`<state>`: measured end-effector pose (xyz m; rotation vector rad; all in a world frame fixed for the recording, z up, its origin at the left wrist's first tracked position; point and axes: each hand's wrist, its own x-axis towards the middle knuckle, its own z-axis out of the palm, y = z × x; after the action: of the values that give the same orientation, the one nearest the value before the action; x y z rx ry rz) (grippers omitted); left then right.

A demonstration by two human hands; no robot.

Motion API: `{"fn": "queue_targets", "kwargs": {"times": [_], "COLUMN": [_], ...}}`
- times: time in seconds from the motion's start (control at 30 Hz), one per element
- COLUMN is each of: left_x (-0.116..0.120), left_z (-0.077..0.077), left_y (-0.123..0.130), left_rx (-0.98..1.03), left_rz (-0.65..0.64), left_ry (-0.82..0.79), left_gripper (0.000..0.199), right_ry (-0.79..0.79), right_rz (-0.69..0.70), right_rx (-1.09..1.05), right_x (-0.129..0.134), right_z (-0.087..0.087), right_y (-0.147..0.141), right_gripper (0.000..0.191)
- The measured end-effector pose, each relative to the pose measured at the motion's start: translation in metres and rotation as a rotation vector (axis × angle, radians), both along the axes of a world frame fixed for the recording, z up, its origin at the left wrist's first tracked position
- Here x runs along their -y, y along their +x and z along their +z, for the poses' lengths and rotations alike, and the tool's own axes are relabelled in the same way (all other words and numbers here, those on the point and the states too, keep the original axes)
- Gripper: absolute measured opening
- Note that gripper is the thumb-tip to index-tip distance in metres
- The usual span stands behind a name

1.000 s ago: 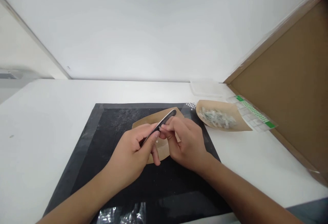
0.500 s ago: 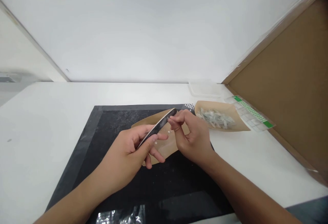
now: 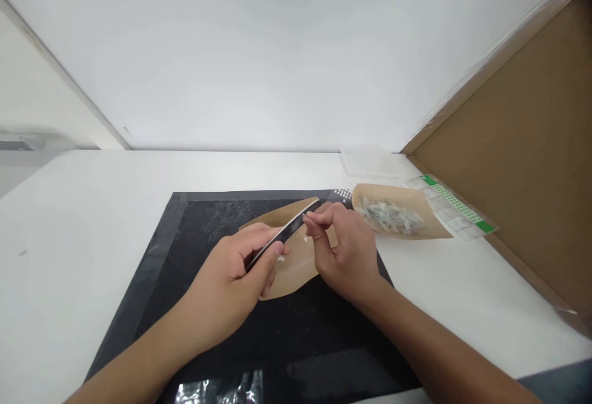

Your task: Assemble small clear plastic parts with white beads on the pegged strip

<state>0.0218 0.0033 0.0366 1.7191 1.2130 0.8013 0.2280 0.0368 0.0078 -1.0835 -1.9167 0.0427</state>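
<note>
My left hand is closed around a nail file, black-faced with a pale edge, slanting up to the right. Thumb and fingers of my right hand pinch together at the file's far end. Whatever is in that pinch is too small to make out, and it touches or nearly touches the file's dark face. Beneath both hands lies a brown paper tray with a few small white bits on it, partly covered by my fingers.
A black mat lies under the work. To the right, another brown paper tray bears a heap of clear slivers, beside a clear compartment box with a green-edged label. A cardboard panel stands at the right; shiny plastic lies in front.
The lower fingers of my left hand have curled in from being spread. The file has tilted a little flatter, and my right hand keeps its pinch at nearly the same spot.
</note>
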Motion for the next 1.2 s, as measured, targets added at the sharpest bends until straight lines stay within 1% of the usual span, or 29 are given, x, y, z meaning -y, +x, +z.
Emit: {"fn": "queue_targets", "kwargs": {"times": [0.1, 0.23, 0.27, 0.37, 0.4, 0.5, 0.53, 0.63, 0.67, 0.77, 0.87, 0.97, 1.07, 1.1, 1.2], "left_x": [0.002, 0.005, 0.006, 0.008, 0.008, 0.007, 0.007, 0.006, 0.006, 0.008, 0.009, 0.009, 0.009, 0.009, 0.008], "left_z": [-0.002, -0.004, -0.004, -0.005, -0.005, -0.005, -0.005, -0.005, -0.005, -0.007, -0.008, -0.008, -0.007, -0.006, -0.006], "left_y": [0.002, 0.004, 0.004, 0.006, 0.007, 0.009, 0.009, 0.009, 0.009, 0.010, 0.010, 0.011, 0.011, 0.011, 0.012], "left_rx": [0.006, 0.005, 0.008, 0.030, 0.028, -0.020, -0.035, -0.058, -0.064, -0.068, -0.079, -0.102, -0.103, -0.102, -0.097], "left_rz": [0.012, 0.043, 0.044, 0.072, 0.084, 0.085, 0.083, 0.112, 0.122, 0.121, 0.142, 0.154, 0.159, 0.162, 0.159], "left_ry": [0.020, 0.095, 0.104, 0.097, 0.095, 0.110, 0.116, 0.130, 0.138, 0.152, 0.157, 0.178, 0.189, 0.195, 0.220], "left_gripper": [0.038, 0.041, 0.039, 0.029, 0.028, 0.035, 0.037, 0.038, 0.039, 0.038, 0.034, 0.034, 0.032, 0.032, 0.031], "right_ry": [0.069, 0.109, 0.116, 0.146, 0.142, 0.100, 0.097, 0.103, 0.096, 0.067, 0.074, 0.065, 0.068, 0.059, 0.037], "right_rz": [-0.024, 0.052, 0.052, -0.009, -0.012, 0.063, 0.067, 0.001, -0.001, 0.069, 0.010, 0.047, 0.011, 0.020, 0.106], "right_rx": [0.093, 0.147, 0.139, 0.091, 0.087, 0.122, 0.126, 0.096, 0.088, 0.089, 0.067, 0.074, 0.047, 0.051, 0.103], "right_x": [0.003, 0.007, 0.007, 0.006, 0.006, 0.005, 0.005, 0.004, 0.004, 0.003, 0.001, 0.000, 0.001, 0.002, 0.004], "right_z": [-0.002, -0.001, 0.000, 0.004, 0.004, 0.004, 0.004, 0.003, 0.003, 0.002, 0.002, 0.002, 0.002, 0.002, 0.003], "right_y": [-0.006, -0.014, -0.015, -0.016, -0.016, -0.016, -0.016, -0.017, -0.017, -0.018, -0.017, -0.017, -0.017, -0.017, -0.018], "right_gripper": [0.018, 0.022, 0.023, 0.025, 0.025, 0.025, 0.025, 0.026, 0.026, 0.028, 0.027, 0.026, 0.026, 0.026, 0.025]}}
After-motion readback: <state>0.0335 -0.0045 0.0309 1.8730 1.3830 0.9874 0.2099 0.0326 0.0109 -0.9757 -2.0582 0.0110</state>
